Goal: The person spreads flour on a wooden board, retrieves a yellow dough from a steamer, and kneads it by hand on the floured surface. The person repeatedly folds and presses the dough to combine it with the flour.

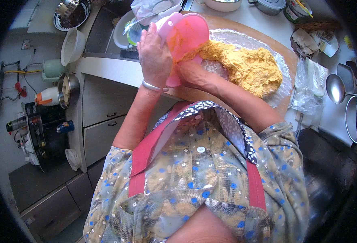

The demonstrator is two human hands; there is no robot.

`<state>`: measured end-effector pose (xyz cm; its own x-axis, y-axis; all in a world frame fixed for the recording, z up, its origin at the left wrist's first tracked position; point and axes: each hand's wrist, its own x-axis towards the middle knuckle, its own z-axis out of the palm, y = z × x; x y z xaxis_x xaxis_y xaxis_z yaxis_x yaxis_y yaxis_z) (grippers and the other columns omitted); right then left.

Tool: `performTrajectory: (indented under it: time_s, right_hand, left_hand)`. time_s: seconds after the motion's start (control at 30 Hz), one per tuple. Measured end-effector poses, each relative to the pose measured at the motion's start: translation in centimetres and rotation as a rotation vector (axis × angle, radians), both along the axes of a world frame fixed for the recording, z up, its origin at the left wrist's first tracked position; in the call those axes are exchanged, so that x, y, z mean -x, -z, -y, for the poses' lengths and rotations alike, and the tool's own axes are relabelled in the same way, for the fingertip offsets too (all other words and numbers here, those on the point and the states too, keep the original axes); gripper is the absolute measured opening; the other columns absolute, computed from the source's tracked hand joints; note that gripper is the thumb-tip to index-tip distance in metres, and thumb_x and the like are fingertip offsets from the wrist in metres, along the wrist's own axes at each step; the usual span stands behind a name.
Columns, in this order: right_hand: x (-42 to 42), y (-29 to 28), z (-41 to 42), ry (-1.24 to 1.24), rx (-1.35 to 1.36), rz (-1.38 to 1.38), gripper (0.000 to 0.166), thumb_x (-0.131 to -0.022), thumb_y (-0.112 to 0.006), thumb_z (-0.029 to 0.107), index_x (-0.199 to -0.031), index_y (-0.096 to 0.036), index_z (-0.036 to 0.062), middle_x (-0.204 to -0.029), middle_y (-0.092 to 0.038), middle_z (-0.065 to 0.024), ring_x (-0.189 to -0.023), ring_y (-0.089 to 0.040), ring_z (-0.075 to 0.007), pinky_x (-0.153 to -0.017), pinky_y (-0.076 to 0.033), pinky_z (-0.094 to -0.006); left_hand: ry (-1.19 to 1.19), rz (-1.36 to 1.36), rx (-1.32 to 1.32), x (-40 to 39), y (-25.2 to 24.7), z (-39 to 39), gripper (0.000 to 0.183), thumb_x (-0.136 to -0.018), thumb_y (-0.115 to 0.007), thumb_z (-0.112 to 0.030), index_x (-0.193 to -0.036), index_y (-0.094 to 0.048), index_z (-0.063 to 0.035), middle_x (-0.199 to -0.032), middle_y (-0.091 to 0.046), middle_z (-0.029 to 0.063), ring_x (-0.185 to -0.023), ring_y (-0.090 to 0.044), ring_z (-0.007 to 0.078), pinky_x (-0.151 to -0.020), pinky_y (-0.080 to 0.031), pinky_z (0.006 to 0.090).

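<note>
My left hand (pixel 156 57), with a bracelet at the wrist, grips the rim of a tilted pink plastic basin (pixel 193 25). Orange-yellow residue streaks the basin's inner side. My right hand (pixel 192 73) reaches to the basin's lower edge; its fingers are mostly hidden, so what they hold cannot be told. A large mass of rough yellow dough (pixel 254 70) trails from the basin onto a round wooden board (pixel 283 51). White flour (pixel 242 35) lies on the board around the dough.
Behind the basin are a sink (pixel 101 33) and a plastic bag (pixel 139 9). A white bowl (pixel 223 4) and a lidded container (pixel 269 5) stand past the board. To the right are crumpled plastic bags (pixel 307 91) and a hanging metal ladle (pixel 335 88). A white basket (pixel 72 45) is at left.
</note>
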<state>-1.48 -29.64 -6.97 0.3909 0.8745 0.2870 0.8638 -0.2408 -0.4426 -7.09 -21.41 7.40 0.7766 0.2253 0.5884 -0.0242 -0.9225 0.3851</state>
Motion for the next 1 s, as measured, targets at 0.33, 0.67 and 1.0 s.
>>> performTrajectory:
  time_s: [0.33,0.67,1.0]
  right_hand:
    - [-6.4,-6.6,1.7,0.232,-0.033,0.005,0.016,-0.074,-0.050,0.008,-0.085,-0.060,0.0024,-0.082,-0.060,-0.0174,-0.077,-0.058,-0.0312,-0.066,-0.046,-0.0373]
    - [-4.1,5.6,-3.5,-0.101,-0.350,-0.135,0.016,-0.073,-0.058,0.019,-0.080,-0.062,0.0057,-0.073,-0.060,-0.0088,-0.064,-0.054,-0.0180,-0.060,-0.043,-0.0332]
    - [-1.2,-11.6,7.4,0.167,0.062,-0.752,0.021,-0.078,-0.057,0.022,-0.085,-0.060,0.0018,-0.067,-0.056,-0.0064,-0.060,-0.053,-0.0127,-0.057,-0.045,-0.0293]
  left_hand:
    - [0.042,0.028,-0.129,0.6,-0.2,1.1,0.032,-0.078,-0.049,-0.003,-0.110,-0.052,0.0019,-0.124,-0.045,0.0175,-0.117,-0.039,0.0346,-0.100,-0.027,0.0399]
    - [0.018,0.068,-0.098,0.8,1.1,0.8,0.032,-0.078,-0.049,-0.003,-0.110,-0.052,0.0010,-0.127,-0.042,0.0165,-0.119,-0.036,0.0367,-0.100,-0.026,0.0399]
    - [-0.004,0.056,0.210,1.6,0.1,-2.1,0.032,-0.077,-0.047,-0.004,-0.108,-0.054,0.0014,-0.120,-0.048,0.0190,-0.114,-0.043,0.0339,-0.098,-0.028,0.0414]
